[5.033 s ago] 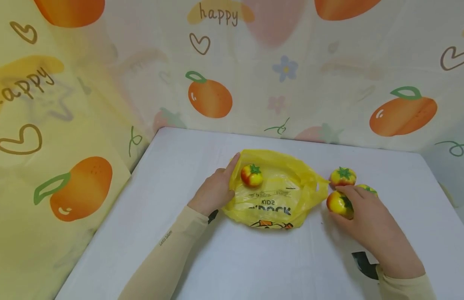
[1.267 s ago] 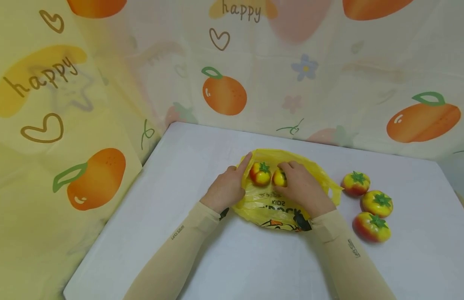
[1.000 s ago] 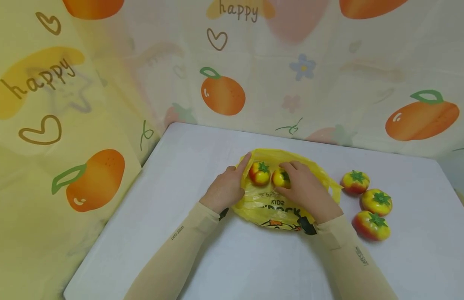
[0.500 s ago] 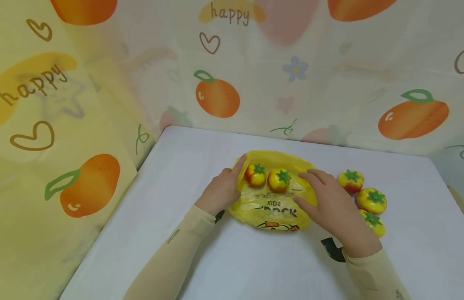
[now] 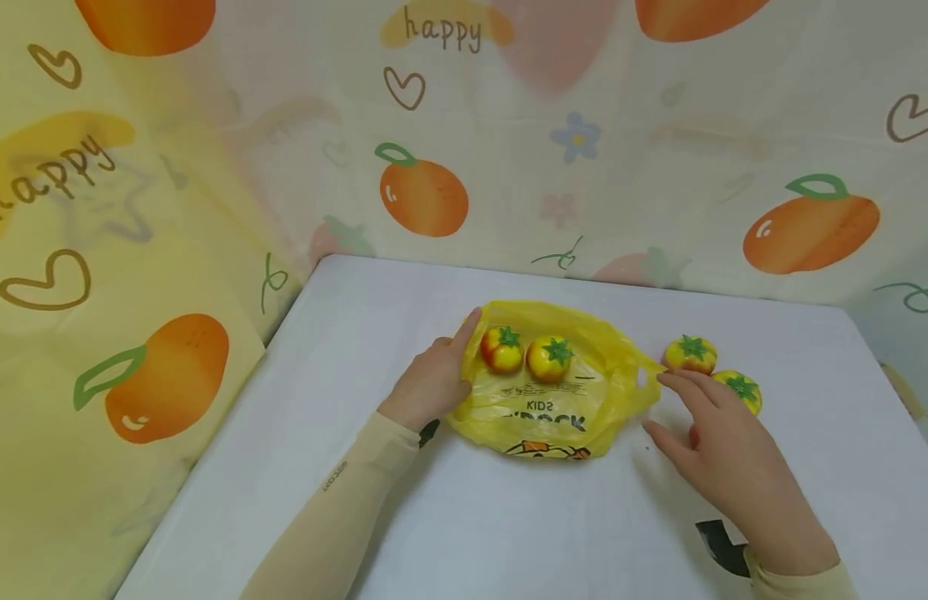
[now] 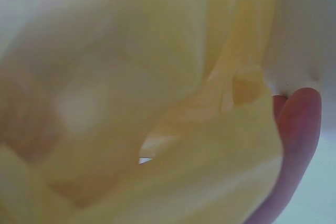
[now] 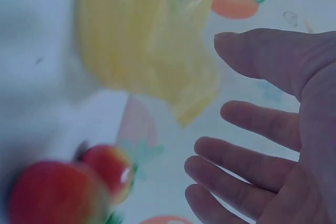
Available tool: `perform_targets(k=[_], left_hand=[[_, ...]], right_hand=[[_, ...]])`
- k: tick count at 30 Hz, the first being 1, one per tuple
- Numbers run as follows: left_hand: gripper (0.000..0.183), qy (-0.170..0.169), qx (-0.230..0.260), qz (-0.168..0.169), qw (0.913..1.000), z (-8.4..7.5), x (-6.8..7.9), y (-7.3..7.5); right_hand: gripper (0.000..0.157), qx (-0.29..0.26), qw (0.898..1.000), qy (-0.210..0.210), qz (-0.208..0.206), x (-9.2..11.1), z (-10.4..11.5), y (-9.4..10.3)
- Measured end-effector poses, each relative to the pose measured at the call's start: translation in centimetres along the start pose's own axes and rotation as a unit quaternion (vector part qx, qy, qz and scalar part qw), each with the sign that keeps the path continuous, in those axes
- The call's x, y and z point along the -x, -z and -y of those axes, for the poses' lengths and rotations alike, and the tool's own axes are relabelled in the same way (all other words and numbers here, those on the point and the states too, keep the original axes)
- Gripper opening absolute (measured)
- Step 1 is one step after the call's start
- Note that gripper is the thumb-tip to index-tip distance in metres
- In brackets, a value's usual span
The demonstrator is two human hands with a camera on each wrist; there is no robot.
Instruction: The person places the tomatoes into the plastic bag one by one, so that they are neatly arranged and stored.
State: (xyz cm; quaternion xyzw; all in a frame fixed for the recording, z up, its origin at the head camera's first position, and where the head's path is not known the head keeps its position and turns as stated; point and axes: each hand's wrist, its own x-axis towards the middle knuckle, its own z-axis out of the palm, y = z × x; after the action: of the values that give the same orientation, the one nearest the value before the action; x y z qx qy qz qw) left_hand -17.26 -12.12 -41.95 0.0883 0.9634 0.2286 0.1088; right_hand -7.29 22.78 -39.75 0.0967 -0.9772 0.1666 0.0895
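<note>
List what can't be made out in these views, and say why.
- Head view: most of one loose fruit, hidden by the right hand; only a red patch shows.
- Head view: the small print on the yellow bag, too tiny to read.
- Left wrist view: whether the left hand pinches the bag; plastic covers most fingers.
- Right wrist view: the nearest fruit, blurred and cut off by the bottom edge.

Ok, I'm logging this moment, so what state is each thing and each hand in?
Yellow bag: lying mouth-open on the white table.
Left hand: holding the bag's rim.
Right hand: fingers spread apart, holding nothing.
Two bagged fruits: side by side, green tops showing.
Two loose fruits: on the table, outside the bag, green tops up.
Third loose fruit: mostly hidden by the right hand.
</note>
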Motion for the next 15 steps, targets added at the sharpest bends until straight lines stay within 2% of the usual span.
perform_targets(k=[7, 15], left_hand=[[0.108, -0.002, 0.005, 0.001, 1.0000, 0.0, 0.1, 0.0], [0.107, -0.009, -0.002, -0.004, 0.9999, 0.3, -0.1, -0.1]], right_hand=[[0.071, 0.011, 0.997, -0.073, 0.008, 1.8, -2.6, -0.8], [0.074, 0.024, 0.991, -0.132, 0.014, 2.9, -4.2, -1.8]])
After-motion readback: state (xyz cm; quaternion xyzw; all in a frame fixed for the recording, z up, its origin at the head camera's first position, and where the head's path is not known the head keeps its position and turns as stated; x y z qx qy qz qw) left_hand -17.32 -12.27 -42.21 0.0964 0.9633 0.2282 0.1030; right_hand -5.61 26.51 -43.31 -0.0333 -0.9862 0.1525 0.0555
